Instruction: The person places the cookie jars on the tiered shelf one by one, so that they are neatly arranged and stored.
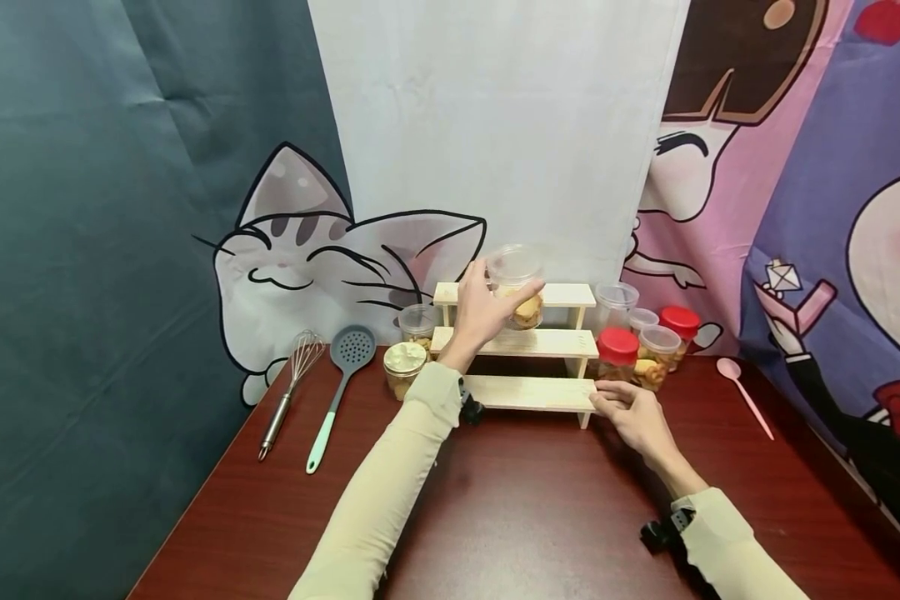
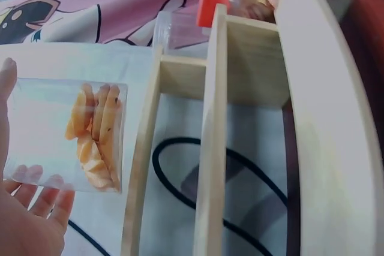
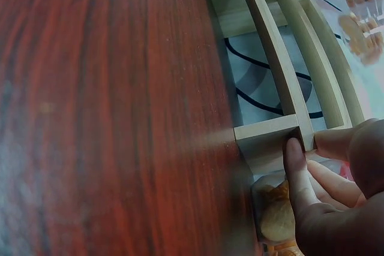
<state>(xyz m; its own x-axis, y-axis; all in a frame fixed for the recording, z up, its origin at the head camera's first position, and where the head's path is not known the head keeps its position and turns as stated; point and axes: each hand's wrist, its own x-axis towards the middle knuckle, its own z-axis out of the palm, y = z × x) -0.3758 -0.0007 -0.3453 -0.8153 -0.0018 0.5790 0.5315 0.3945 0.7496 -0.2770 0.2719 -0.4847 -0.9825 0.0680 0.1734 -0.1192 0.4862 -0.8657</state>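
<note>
A clear plastic jar [image 2: 96,136] with light-brown snack pieces in its bottom is gripped by my left hand [image 1: 483,308], thumb on one side and fingers on the other. In the head view the jar is held up by the top tier of a three-tier wooden rack [image 1: 528,393]. My right hand [image 1: 633,417] pinches the right end of the rack's lowest tier between thumb and fingers; the right wrist view shows the thumb [image 3: 294,154] against the wood. None of the three tiers bears a jar in the head view.
Right of the rack stand several jars, some with red lids [image 1: 617,343]; a pink spoon [image 1: 742,392] lies farther right. On the left are a gold-lidded jar [image 1: 403,371], a clear jar [image 1: 418,321], a slotted turner [image 1: 345,367] and a whisk [image 1: 292,387]. Cloth hangs behind the table [image 1: 510,517].
</note>
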